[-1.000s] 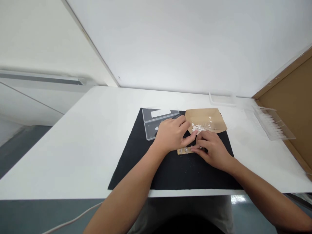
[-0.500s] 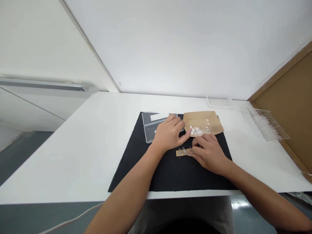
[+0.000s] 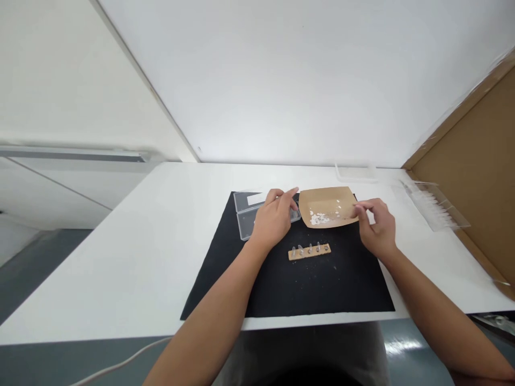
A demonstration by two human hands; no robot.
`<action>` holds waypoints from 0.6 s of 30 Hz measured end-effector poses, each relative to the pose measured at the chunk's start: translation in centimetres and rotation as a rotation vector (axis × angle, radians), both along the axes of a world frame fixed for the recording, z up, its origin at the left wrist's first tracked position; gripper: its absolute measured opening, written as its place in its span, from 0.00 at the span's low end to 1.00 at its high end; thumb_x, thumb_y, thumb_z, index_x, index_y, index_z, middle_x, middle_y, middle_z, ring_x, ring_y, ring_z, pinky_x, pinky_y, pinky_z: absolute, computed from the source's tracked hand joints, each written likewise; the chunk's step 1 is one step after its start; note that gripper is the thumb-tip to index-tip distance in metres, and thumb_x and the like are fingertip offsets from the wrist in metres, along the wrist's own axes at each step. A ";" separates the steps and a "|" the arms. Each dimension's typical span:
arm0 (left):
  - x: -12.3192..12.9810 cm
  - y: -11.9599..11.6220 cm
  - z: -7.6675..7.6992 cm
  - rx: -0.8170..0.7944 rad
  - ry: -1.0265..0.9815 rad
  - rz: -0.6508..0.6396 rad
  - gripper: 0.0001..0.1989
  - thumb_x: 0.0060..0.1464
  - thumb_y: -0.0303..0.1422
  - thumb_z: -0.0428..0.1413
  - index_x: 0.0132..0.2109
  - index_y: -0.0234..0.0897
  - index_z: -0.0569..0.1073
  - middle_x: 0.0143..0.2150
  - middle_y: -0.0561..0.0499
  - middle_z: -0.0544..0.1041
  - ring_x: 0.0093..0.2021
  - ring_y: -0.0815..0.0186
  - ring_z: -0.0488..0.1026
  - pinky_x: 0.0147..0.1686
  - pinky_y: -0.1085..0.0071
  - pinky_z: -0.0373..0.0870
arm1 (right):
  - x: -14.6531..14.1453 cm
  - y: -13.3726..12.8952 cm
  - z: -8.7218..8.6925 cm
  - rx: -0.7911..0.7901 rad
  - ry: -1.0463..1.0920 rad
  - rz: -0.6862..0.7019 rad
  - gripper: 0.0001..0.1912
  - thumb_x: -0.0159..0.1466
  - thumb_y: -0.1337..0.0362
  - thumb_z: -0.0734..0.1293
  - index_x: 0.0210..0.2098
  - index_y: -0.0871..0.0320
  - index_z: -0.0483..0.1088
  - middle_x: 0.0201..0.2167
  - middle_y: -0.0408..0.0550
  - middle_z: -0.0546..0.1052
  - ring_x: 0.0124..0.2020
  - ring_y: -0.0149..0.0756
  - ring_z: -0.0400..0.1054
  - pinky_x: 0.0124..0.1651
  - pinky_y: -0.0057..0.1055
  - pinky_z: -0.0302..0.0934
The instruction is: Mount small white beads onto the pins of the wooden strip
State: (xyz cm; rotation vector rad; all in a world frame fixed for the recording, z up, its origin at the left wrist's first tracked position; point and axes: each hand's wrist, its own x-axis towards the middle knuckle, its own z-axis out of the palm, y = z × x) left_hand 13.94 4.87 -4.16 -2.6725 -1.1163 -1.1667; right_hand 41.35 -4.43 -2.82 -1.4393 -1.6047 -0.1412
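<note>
My left hand [image 3: 277,215] is over the right part of an open clear plastic case [image 3: 247,221], fingers apart, its index finger near the left edge of a brown paper tray [image 3: 341,195]. White flakes [image 3: 319,218] and dark bits lie in that tray. My right hand [image 3: 374,222] is at the tray's right edge, thumb and index finger pinched; what is between them is too small to make out. Nearer me, a light wooden strip [image 3: 309,252] carries several small clear upright pieces, and neither hand touches it.
A black mat [image 3: 281,289] lies under these things on the white table [image 3: 140,257]. At the right are a clear bag of white pieces [image 3: 434,206] and a cardboard panel [image 3: 466,161]. A clear frame-like piece [image 3: 356,172] stands by the wall.
My right hand has moved from the wooden strip up and right to the tray's right edge, uncovering the strip. My left hand has shifted slightly left, its index finger now stretched out.
</note>
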 end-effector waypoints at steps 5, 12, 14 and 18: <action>-0.1 0.3 -0.1 -0.046 -0.099 0.009 0.36 0.53 0.11 0.45 0.68 0.34 0.60 0.51 0.42 0.79 0.55 0.54 0.67 0.48 0.59 0.75 | 2.8 1.5 -0.1 0.009 0.249 -0.153 0.13 0.76 0.59 0.57 0.48 0.53 0.72 0.36 0.45 0.81 0.41 0.40 0.75 0.47 0.39 0.67; -1.2 0.4 0.8 -0.202 -0.006 0.302 0.15 0.58 0.21 0.49 0.48 0.39 0.72 0.33 0.49 0.80 0.35 0.58 0.77 0.32 0.67 0.64 | 4.2 2.0 -0.8 0.007 0.230 -0.159 0.12 0.62 0.72 0.59 0.31 0.54 0.72 0.33 0.46 0.77 0.37 0.39 0.72 0.41 0.36 0.64; -1.6 0.4 1.3 -0.263 0.080 0.424 0.13 0.60 0.24 0.49 0.47 0.40 0.73 0.32 0.49 0.80 0.32 0.58 0.77 0.30 0.67 0.59 | 3.9 1.9 -0.9 -0.011 0.207 -0.144 0.12 0.62 0.72 0.58 0.31 0.54 0.72 0.32 0.46 0.76 0.36 0.38 0.71 0.40 0.36 0.63; -2.5 0.9 2.2 -0.330 0.234 0.515 0.12 0.62 0.26 0.49 0.47 0.41 0.75 0.32 0.47 0.81 0.35 0.55 0.78 0.30 0.66 0.56 | 3.5 1.8 -1.2 -0.053 0.180 -0.118 0.12 0.62 0.72 0.58 0.31 0.54 0.72 0.32 0.45 0.76 0.35 0.38 0.70 0.38 0.35 0.62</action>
